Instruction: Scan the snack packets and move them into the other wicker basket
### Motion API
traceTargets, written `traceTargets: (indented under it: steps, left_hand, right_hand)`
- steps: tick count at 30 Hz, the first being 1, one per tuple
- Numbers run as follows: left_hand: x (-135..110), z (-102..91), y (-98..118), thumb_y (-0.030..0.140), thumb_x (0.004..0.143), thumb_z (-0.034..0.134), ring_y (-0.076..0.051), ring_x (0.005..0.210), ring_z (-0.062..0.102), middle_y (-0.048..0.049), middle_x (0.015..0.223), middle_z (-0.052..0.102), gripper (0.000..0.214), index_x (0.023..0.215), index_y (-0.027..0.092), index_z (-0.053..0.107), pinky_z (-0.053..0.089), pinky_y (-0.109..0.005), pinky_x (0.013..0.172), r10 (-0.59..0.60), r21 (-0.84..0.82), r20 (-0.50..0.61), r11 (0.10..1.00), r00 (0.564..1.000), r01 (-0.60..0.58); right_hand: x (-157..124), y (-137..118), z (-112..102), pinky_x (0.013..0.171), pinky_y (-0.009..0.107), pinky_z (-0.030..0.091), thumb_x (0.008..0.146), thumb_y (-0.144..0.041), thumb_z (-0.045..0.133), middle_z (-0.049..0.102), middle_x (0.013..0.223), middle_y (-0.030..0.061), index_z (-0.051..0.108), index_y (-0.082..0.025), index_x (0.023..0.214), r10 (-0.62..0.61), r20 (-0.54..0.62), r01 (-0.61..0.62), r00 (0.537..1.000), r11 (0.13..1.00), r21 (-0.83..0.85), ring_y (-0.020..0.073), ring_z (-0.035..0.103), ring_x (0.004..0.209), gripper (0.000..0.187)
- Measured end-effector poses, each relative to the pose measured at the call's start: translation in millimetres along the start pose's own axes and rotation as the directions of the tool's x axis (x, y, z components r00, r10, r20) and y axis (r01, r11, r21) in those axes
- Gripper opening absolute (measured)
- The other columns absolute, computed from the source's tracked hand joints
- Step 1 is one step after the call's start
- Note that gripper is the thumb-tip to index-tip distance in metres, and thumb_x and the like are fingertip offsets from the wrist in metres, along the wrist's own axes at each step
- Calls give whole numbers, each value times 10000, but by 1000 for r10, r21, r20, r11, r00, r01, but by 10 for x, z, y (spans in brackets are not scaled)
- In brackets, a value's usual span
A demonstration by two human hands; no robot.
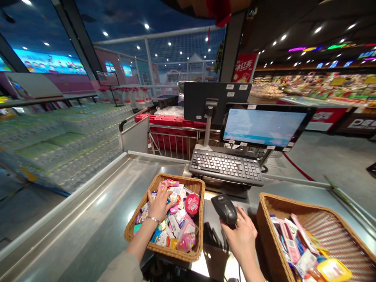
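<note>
My left hand [161, 203] reaches into a wicker basket [138, 219] full of small colourful packets, its fingers curled over the pile. I cannot make out whether they grip one. A bracelet sits on that wrist. My right hand [241, 235] is closed around the handle of a black barcode scanner [225, 208], held over the steel checkout counter between the two baskets. A second wicker basket [337, 229] at the right holds several flat packets along its near left side.
A black keyboard [226, 166] and a lit touchscreen [263, 127] stand behind the baskets, with a second monitor's back [216, 102] beyond. A steel counter [88, 219] runs along the left. Stacked water bottle packs [58, 145] lie far left; red shopping trolleys [173, 133] stand behind.
</note>
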State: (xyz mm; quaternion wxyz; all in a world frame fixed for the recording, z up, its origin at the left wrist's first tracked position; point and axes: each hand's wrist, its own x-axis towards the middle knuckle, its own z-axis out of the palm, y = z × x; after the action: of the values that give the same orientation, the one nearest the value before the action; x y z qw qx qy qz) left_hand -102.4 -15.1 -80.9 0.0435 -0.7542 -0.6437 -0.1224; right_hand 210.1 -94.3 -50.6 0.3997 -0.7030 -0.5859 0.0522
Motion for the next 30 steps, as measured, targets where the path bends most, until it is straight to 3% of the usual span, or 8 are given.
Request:
traceTargets:
  steps: [11, 15, 22, 30]
  left_hand:
    - [58, -89, -36, 522, 909, 474, -372, 1473, 179, -108, 1503, 440, 385, 1099, 235, 645, -110, -750, 1075, -86, 2, 48, 996, 995, 86]
    - [38, -141, -81, 591, 874, 490, -394, 1472, 161, -92, 1514, 426, 412, 926, 240, 700, -112, -761, 1056, -126, -10, 116, 992, 985, 128]
    - [40, -82, -93, 592, 874, 493, -390, 1475, 148, -87, 1544, 374, 453, 1213, 327, 635, -48, -792, 1036, -237, -58, 126, 967, 963, 246]
    - [46, -101, -64, 537, 924, 431, -400, 1479, 105, -33, 1548, 366, 372, 1046, 360, 735, -93, -791, 1022, -195, -29, 158, 979, 968, 202]
  right_hand:
    - [3, -45, -99, 1058, 491, 342, 661, -440, 599, 721, 1086, 95, 745, -227, 813, 49, 25, -50, 998, 998, 28, 325, 511, 1250, 299]
    - [7, -35, -104, 1064, 500, 336, 671, -458, 595, 721, 1078, 107, 747, -218, 796, 47, 19, -47, 999, 998, 31, 332, 519, 1239, 310]
    - [-2, -43, -93, 1067, 498, 334, 658, -462, 601, 723, 1071, 110, 749, -214, 781, 50, 29, -51, 998, 998, 41, 335, 518, 1236, 314]
    - [-10, -32, -92, 1059, 498, 339, 661, -483, 598, 724, 1059, 109, 743, -218, 782, 44, 5, -45, 999, 998, 51, 334, 529, 1222, 326]
